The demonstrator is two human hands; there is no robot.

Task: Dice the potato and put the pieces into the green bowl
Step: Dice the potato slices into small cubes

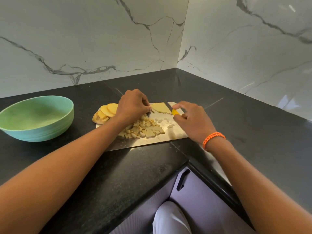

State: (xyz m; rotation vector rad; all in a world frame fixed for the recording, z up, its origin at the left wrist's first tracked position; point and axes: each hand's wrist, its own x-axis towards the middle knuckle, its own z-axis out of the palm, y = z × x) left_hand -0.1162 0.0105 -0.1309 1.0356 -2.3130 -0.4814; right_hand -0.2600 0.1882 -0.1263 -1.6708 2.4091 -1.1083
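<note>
A: Which step is this, reckoned from the cutting board (175, 135)?

B: The dicing, I'd say, and well short of done. At the board's far edge lies a flat potato slab (160, 108) with crinkled edges. The left hand (133, 105) has its fingers curled down at the slab's left end, seemingly pinching or steadying it. The right hand (192, 119) grips a knife by its yellow handle (175, 112); the dark blade (168, 105) lies slanted across the slab's right end.

A: And what is cut already?

B: A heap of diced potato (141, 128) sits in the middle of the board, a few larger strips among the cubes. Some stray bits (163, 120) lie just right of the heap. At the board's left end, partly overhanging onto the table (118, 174), is a fan of round potato slices (108, 111), uncut.

A: The green bowl (36, 118)?

B: Well left of the board, on the table, with nothing in it that I can see. So no pieces have gone over yet.

A: What does the next move call for?

B: In my judgement, cutting the slab into strips and then across, left fingertips tucked back from the blade. The round slices need the same. Then the heap wants gathering and carrying left to the bowl; it stands well apart from the board, so bits could drop on the way.
</note>
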